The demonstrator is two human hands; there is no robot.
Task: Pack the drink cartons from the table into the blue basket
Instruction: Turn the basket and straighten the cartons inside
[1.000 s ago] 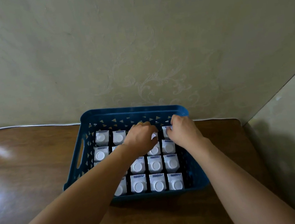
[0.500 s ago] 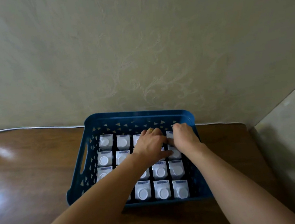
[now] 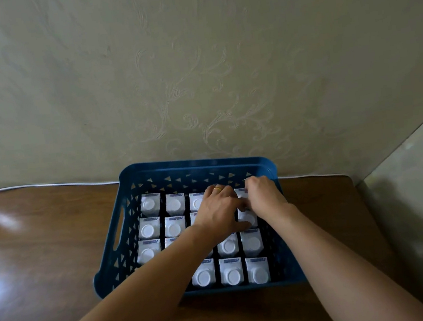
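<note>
Both hands, left hand (image 3: 218, 214) and right hand (image 3: 264, 199), rest curled on white capped drink cartons (image 3: 231, 272) at the 1 o'clock corner of the blue perforated plastic basket (image 3: 195, 165); whether either grips one cannot be told.

- A blue basket (image 3: 137, 176) sits on a brown wooden table (image 3: 42, 247), its far rim by the patterned wall (image 3: 194, 69).
- White drink cartons (image 3: 231, 274) with round caps stand upright in rows inside it.
- The left hand (image 3: 218, 214), wearing a gold ring (image 3: 218, 189), and the right hand (image 3: 264, 196) rest on cartons in the far right corner, fingers curled.
- A white cable (image 3: 35, 185) runs along the table's back edge.
</note>
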